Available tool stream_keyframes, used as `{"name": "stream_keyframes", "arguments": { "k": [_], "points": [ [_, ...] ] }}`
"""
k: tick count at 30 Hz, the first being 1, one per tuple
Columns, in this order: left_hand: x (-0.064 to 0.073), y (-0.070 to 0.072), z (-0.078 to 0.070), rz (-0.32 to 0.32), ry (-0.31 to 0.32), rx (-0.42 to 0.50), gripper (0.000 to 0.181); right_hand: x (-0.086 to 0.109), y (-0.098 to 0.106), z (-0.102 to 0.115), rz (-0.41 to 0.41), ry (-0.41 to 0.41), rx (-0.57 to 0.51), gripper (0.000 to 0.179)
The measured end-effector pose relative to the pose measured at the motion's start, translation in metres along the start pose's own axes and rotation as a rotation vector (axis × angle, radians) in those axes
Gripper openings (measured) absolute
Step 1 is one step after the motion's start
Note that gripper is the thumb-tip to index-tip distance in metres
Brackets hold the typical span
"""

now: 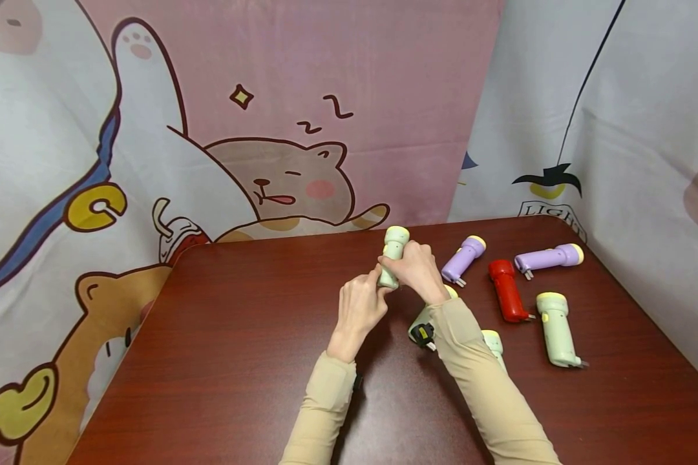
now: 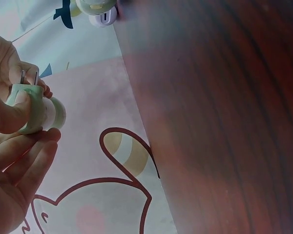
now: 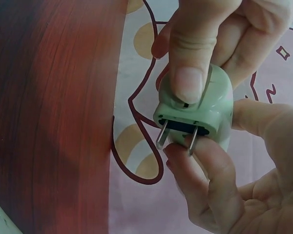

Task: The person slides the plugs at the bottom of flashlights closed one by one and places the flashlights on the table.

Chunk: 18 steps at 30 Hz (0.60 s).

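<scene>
Both hands hold a pale green flashlight (image 1: 395,239) above the far middle of the table, its yellow-rimmed head pointing away from me. My left hand (image 1: 360,309) grips the tail end, its thumb pressed flat on the end face beside the plug in the right wrist view. From the other side my right hand (image 1: 417,270) grips the body, with fingertips right at the prongs. Two metal plug prongs (image 3: 193,140) stand out from the tail of the flashlight (image 3: 220,100). In the left wrist view the flashlight (image 2: 36,100) is partly covered by fingers.
On the table's right side lie a red flashlight (image 1: 507,292), two purple flashlights (image 1: 463,259) and a green flashlight (image 1: 558,330), prongs out. Two more green ones are partly covered by my right sleeve (image 1: 485,387). A cartoon-printed cloth (image 1: 419,97) hangs behind the table (image 1: 238,342).
</scene>
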<state>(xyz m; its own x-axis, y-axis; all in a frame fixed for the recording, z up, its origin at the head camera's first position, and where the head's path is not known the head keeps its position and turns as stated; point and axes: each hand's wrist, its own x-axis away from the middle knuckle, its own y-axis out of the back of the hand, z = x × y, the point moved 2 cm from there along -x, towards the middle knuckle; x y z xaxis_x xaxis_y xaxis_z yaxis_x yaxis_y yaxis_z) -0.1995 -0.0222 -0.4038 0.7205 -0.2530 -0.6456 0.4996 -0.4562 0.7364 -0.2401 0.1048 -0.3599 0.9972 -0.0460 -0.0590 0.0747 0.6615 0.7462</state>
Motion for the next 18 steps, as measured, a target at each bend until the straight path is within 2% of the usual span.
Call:
{"name": "stream_keyframes", "arguments": {
  "k": [18],
  "points": [
    [0.0006, -0.0014, 0.0034, 0.006, -0.004, 0.037, 0.035, 0.0008, 0.0, 0.0014, -0.014, 0.011, 0.015, 0.039]
  ]
}}
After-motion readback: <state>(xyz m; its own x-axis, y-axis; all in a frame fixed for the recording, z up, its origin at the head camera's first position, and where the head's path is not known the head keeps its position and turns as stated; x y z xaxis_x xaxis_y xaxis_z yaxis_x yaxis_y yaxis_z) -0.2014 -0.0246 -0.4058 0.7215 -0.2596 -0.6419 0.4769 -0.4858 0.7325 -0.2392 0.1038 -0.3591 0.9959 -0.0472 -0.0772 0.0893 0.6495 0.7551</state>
